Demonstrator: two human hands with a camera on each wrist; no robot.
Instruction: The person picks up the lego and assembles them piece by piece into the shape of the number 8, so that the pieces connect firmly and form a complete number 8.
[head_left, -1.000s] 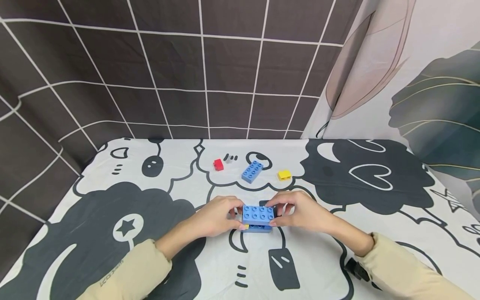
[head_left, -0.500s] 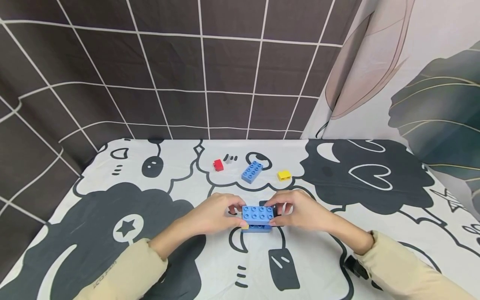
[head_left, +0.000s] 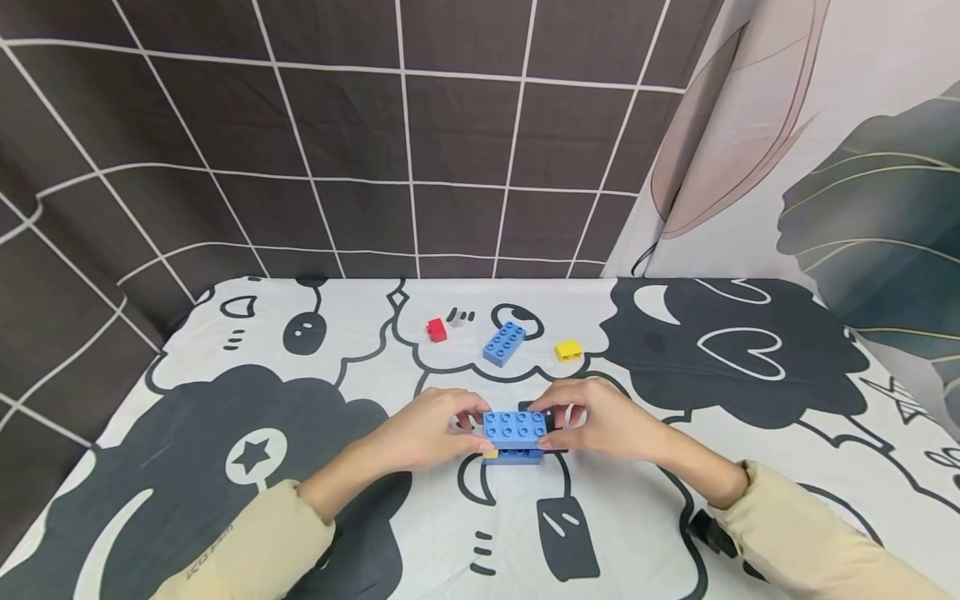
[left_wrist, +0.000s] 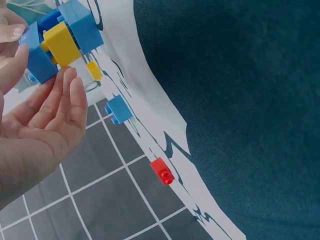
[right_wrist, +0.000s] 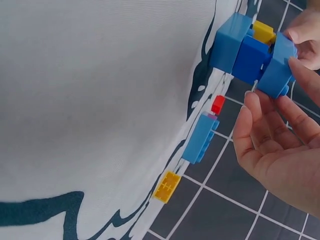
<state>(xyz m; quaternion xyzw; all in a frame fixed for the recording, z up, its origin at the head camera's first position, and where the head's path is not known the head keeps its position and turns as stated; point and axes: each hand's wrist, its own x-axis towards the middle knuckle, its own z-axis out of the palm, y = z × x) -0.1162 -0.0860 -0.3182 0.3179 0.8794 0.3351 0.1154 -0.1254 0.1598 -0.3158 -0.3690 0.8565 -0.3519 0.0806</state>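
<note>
Both hands are at a small stack of toy building bricks on the cloth. Its top is a light blue brick (head_left: pixel 514 428) with two rows of studs; below it a yellow brick (left_wrist: pixel 61 44) and a darker blue brick (right_wrist: pixel 251 59) stand side by side on a lower light blue brick (right_wrist: pixel 231 42). My left hand (head_left: pixel 427 429) pinches the top brick's left end between thumb and fingers. At the right end my right hand (head_left: pixel 603 423) pinches it likewise. The wrist views show yellow and dark blue studs in a narrow gap beneath the top brick.
Behind the stack lie a red brick (head_left: pixel 437 330), another light blue brick (head_left: pixel 504 343) and a loose yellow brick (head_left: pixel 568 350). A black and white patterned cloth (head_left: pixel 442 533) covers the table. Dark gridded fabric (head_left: pixel 465 125) hangs along its back edge.
My left hand and forearm have shifted slightly left and up, with the thumb a little higher on the top brick. The stack and loose bricks stay where they were.
</note>
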